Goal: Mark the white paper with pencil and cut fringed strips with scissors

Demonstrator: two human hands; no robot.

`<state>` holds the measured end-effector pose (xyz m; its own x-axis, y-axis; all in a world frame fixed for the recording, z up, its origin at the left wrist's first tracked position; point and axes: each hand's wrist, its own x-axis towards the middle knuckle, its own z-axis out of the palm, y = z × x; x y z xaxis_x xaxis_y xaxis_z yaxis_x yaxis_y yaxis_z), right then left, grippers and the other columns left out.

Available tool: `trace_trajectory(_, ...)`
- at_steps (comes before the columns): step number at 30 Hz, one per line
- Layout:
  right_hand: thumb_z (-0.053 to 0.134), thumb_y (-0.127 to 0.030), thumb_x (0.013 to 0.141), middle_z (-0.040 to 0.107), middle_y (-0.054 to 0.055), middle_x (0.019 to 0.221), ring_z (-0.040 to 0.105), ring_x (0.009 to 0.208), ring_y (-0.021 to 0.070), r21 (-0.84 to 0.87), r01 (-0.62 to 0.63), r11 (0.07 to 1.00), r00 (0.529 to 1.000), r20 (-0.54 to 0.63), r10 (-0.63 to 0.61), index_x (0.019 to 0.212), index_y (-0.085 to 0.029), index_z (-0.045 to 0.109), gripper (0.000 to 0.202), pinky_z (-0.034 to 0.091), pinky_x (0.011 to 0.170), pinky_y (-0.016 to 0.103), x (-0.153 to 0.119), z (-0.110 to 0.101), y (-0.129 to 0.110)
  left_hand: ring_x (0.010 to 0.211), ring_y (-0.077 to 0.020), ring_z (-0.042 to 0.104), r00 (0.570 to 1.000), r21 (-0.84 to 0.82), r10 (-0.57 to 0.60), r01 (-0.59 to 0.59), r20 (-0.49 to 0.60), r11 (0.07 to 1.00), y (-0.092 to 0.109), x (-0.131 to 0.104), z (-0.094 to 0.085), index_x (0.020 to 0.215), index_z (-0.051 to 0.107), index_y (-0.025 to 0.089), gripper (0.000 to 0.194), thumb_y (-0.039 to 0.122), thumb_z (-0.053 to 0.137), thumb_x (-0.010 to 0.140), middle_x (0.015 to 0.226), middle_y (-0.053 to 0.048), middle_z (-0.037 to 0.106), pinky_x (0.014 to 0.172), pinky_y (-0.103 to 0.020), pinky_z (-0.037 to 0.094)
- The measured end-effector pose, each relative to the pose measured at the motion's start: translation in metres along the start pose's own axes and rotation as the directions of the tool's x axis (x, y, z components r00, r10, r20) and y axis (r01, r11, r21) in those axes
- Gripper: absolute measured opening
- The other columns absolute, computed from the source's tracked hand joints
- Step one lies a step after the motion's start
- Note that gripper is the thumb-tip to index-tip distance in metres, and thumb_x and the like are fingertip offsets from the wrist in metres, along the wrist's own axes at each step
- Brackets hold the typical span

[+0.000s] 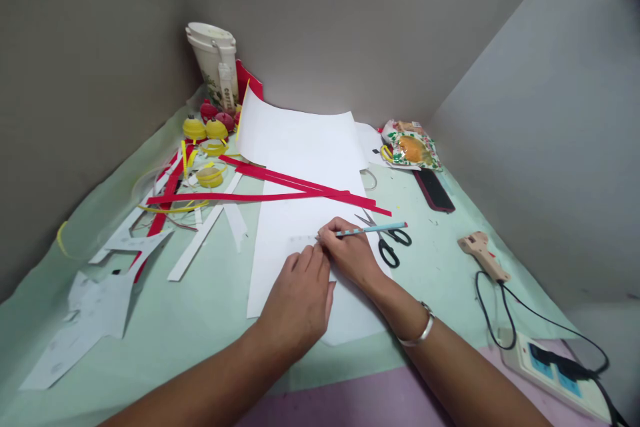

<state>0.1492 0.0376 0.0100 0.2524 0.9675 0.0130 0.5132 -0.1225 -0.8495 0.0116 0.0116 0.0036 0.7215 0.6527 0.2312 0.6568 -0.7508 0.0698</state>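
Under both hands [323, 273], white paper [295, 280], pencil [373, 229] in R hand [350, 250]

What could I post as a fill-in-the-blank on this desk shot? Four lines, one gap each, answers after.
The right hand holds a pencil whose body is light ____. Long strips coloured ____ lie across the white paper. The scissors have ____ handles. The bracelet is on the person's ____ arm.
Missing words: blue; red; black; right.
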Motion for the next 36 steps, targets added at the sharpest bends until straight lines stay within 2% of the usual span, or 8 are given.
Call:
trace_trajectory(23, 0.049, -0.025, 0.078, 0.061, -0.004, 0.064, 0.054, 0.065, 0.0153, 0.02, -0.006, 1.0, 1.0, -0.004, 0.006, 0.064, -0.021, 0.057, 0.016, 0.04, 0.064, 0.027, -0.0008, -0.001, -0.0029, 0.106, -0.0302, 0.051, 1.0, -0.001, 0.003, -0.003, 0.014, 1.0, -0.0006, 0.001, -0.0025, 0.123, 0.055, 0.003, 0.042, 0.022, 0.035, 0.093, 0.119, -0.018, 0.06, 0.09, -0.043, 0.038)
trace_trajectory(29, 0.049, -0.026, 0.077, 0.059, -0.004, 0.062, 0.054, 0.064, 0.015, 0.05, -0.03, 0.998, 0.999, -0.019, 0.031, 0.066, -0.022, 0.058, 0.015, 0.041, 0.063, 0.027, 0.0001, -0.0035, -0.0004, 0.114, -0.0316, 0.049, 1.0, 0.011, 0.006, -0.006, -0.005, 1.0, -0.0004, -0.0009, -0.0007, 0.129, 0.051, -0.001, 0.046, 0.023, 0.034, 0.093, 0.126, -0.021, 0.058, 0.094, -0.043, 0.036)
trace_trajectory(36, 0.05, -0.026, 0.077, 0.06, -0.005, 0.063, 0.055, 0.064, 0.0149, 0.064, -0.033, 0.997, 0.999, -0.004, 0.033, 0.066, -0.022, 0.059, 0.014, 0.041, 0.063, 0.027, 0.0, -0.0016, -0.0015, 0.11, -0.031, 0.05, 1.0, 0.03, 0.001, -0.001, 0.0, 1.0, -0.0003, 0.0005, 0.0008, 0.126, 0.054, 0.001, 0.045, 0.024, 0.033, 0.094, 0.121, -0.018, 0.061, 0.093, -0.042, 0.036)
